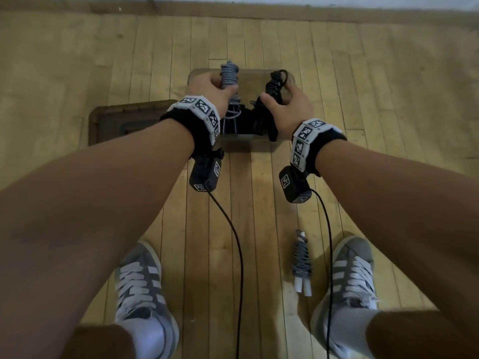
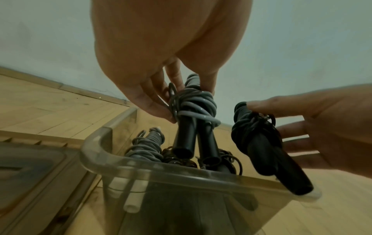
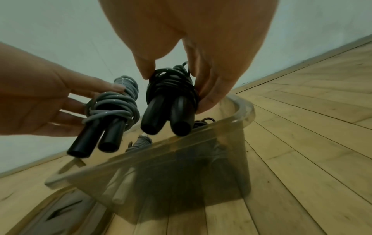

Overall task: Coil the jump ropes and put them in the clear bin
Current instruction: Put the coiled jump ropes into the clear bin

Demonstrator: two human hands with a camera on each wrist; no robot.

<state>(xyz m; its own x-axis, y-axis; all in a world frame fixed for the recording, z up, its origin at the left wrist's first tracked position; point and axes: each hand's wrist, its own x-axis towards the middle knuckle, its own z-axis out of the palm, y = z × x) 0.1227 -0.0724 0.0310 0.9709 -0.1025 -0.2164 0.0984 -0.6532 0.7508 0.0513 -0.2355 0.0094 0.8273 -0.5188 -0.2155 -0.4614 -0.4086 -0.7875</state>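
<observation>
Grey rope (image 1: 229, 73) gripped by left hand (image 1: 207, 90), seemingly above bin (image 2: 96, 152)

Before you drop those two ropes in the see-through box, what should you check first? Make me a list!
1. Left hand grips the coiled grey rope with black handles: ok.
2. Right hand grips the coiled all-black rope: ok.
3. Both bundles wound tight, no loose ends: ok.
4. Both hang over the clear plastic bin: ok.
5. Room left in the bin beside the coiled ropes already inside: cannot tell.
6. All ropes gathered: not ok, a coiled grey rope with white handles lies on the floor by the right shoe.
</observation>
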